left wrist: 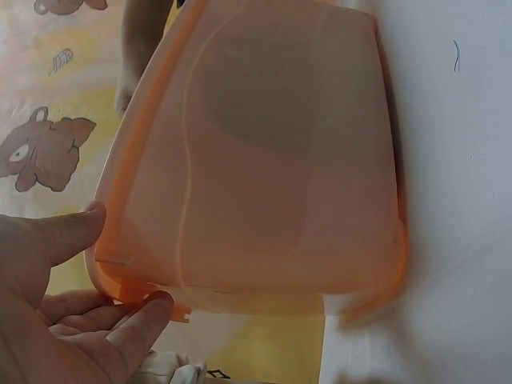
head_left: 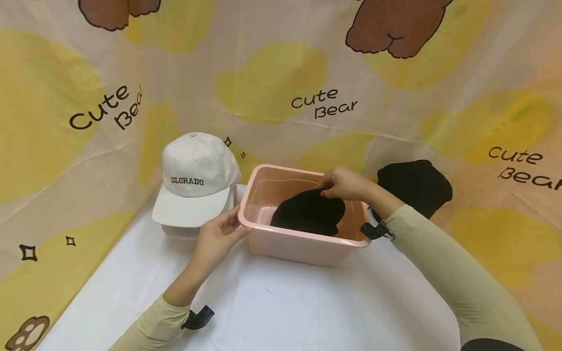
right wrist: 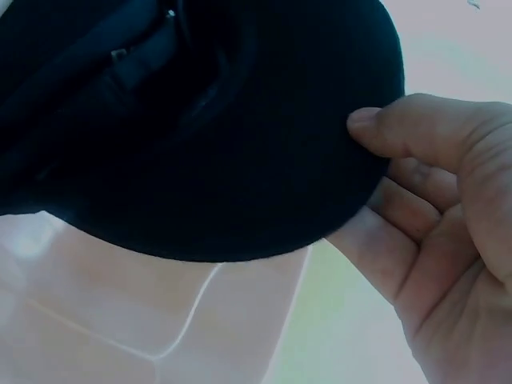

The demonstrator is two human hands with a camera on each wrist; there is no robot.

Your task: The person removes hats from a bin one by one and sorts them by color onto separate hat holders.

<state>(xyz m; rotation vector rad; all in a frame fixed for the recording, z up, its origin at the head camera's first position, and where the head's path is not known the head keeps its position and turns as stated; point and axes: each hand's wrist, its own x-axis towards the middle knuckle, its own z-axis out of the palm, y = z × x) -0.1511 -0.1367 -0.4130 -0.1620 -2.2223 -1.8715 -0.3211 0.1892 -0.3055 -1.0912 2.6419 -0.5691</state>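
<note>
A pink plastic bin (head_left: 298, 246) stands on the white surface, its walls letting a dark shape show through in the left wrist view. My left hand (head_left: 218, 239) holds the bin's left front corner, thumb (left wrist: 76, 232) on one side of the rim and fingers round the corner. Inside the bin opening is a black cap (head_left: 307, 212), tilted. My right hand (head_left: 344, 184) pinches the edge of its brim (right wrist: 264, 208) between thumb and fingers, over the bin's back right part. The cap's inner band shows in the right wrist view.
Left of the bin sits a white cap (head_left: 195, 165) lettered COLORADO, with another pale brim (head_left: 182, 232) under it. Another black cap (head_left: 414, 185) lies to the right, partly behind my right forearm. A patterned cloth (head_left: 272, 73) hangs behind and along both sides.
</note>
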